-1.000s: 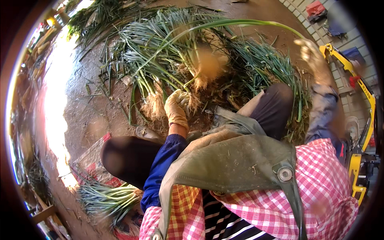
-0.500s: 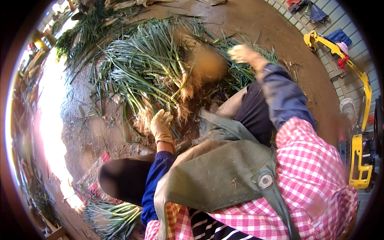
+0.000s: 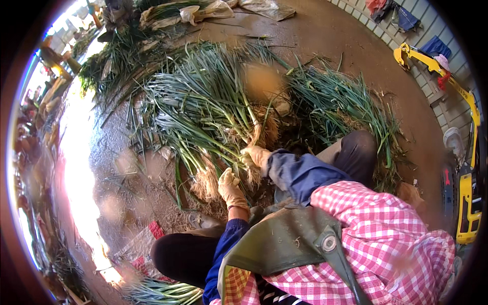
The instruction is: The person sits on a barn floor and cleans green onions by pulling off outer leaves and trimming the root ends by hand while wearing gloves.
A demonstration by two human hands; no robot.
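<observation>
A large pile of green onions (image 3: 203,96), with long dark leaves, pale stems and tangled tan roots, lies on the muddy ground before my knees. My right hand (image 3: 256,156), in a tan glove, reaches across to the root end of this pile, its fingers closed round a green onion's pale stem. Just below and left of it is my left hand (image 3: 232,189), also gloved. Its fingers are curled in beside a clump of roots (image 3: 206,182); whatever lies between them is too small to make out. A green apron (image 3: 284,236) covers my lap.
More green onions lie in a heap (image 3: 335,101) beyond my right knee and a bundle (image 3: 162,293) near my left leg. A red-and-white sack (image 3: 140,254) rests at lower left. A yellow toy-like digger arm (image 3: 460,91) stands along the tiled right side.
My right hand has come down and left from the heap on the right to the root ends beside my left hand. The left hand stays near the roots, fingers curled.
</observation>
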